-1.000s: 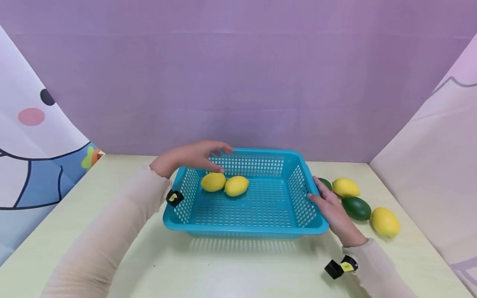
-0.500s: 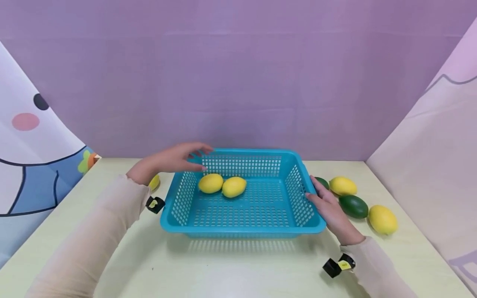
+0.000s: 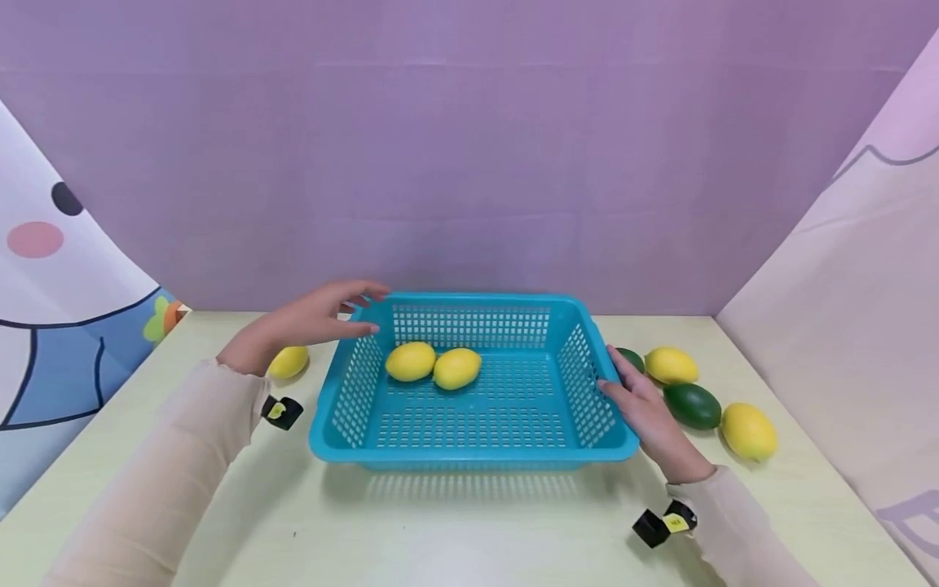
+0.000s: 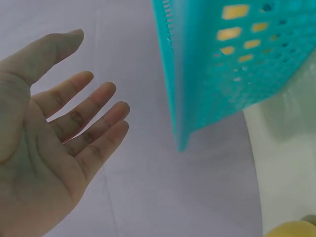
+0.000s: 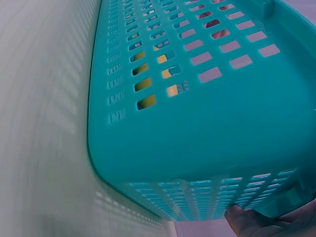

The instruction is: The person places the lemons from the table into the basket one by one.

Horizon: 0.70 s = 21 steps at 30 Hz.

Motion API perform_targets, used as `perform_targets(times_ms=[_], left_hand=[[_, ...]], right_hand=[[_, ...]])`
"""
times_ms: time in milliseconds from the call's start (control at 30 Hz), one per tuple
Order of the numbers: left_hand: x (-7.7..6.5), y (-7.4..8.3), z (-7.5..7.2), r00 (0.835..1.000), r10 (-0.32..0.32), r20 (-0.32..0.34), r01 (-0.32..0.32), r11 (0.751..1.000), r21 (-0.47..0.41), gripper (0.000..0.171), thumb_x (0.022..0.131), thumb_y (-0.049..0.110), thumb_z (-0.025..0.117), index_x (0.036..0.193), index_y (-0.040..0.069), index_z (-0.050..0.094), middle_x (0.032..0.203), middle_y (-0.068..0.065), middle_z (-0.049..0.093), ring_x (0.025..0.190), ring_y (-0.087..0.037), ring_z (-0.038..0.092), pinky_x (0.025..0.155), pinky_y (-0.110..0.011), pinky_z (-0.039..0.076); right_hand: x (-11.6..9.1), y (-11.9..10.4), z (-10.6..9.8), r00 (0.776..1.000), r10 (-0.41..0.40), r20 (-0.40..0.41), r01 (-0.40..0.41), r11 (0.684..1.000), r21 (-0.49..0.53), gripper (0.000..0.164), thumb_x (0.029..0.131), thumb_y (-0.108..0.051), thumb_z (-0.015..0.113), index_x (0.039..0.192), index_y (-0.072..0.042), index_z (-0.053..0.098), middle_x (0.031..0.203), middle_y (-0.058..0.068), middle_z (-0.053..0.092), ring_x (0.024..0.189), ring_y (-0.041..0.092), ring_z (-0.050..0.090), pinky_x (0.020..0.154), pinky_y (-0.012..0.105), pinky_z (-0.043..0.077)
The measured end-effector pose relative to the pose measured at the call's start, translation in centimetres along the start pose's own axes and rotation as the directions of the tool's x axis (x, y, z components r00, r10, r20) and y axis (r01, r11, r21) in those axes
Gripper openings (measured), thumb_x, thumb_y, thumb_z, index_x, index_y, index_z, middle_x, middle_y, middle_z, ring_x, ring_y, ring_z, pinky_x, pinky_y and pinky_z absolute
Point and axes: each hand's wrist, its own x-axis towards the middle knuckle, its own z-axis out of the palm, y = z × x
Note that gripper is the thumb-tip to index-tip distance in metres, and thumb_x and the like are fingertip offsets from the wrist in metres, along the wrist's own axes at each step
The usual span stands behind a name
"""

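A turquoise plastic basket (image 3: pixel 473 455) with slotted walls stands in the middle of the table. Inside, toward its left, two lemons lie side by side, a left one (image 3: pixel 411 361) and a right one (image 3: pixel 457 368). My left hand (image 3: pixel 315 315) hovers at the basket's back left corner, fingers relaxed and apart. In the left wrist view its palm (image 4: pixel 44 153) holds nothing and is clear of the basket wall (image 4: pixel 212 98). My right hand (image 3: pixel 654 420) grips the basket's right side, thumb inside the rim and fingers outside. The right wrist view shows fingers (image 5: pixel 252 222) against the slotted wall.
A single lemon (image 3: pixel 288 364) rests on the table under my left forearm. Right of the basket lie two more lemons, one farther (image 3: pixel 671 365) and one nearer (image 3: pixel 748 431), and two dark green oval fruits (image 3: pixel 693 406). A purple cloth (image 3: pixel 469 163) hangs behind the table.
My left hand has drawn back left from over the lemons in the basket, revealing the lemon under the forearm. My right hand keeps its grip; the whole view has shifted slightly.
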Motion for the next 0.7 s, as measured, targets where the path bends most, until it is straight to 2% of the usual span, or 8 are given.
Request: perform_targets(times_ms=[333,700], left_hand=[[-1.6,-1.5,0.0,0.998,-0.057,-0.031,0.057,0.998,-0.015,0.052,0.092,0.020,0.062,0.136,-0.001,0.043,0.134,-0.022,0.049,0.118,-0.038,0.049,0.098,-0.055,0.042],[-3.1,-5.0,-0.1,0.986,-0.133,-0.102,0.132,0.991,-0.010,0.049,0.093,0.020,0.059,0.136,0.002,0.044,0.134,-0.020,0.049,0.118,-0.039,0.048,0.098,-0.055,0.043]], right_hand=[[-0.2,0.0,0.0,1.000,0.006,-0.004,-0.006,1.000,-0.001,0.064,0.101,-0.014,0.039,0.151,-0.006,0.000,0.155,0.023,0.009,0.137,0.046,0.022,0.101,0.055,0.034],[0.0,-0.1,0.1,1.000,0.005,-0.011,-0.005,1.000,-0.004,0.063,0.101,-0.014,0.039,0.151,-0.005,0.001,0.155,0.023,0.009,0.136,0.045,0.023,0.102,0.054,0.034]])
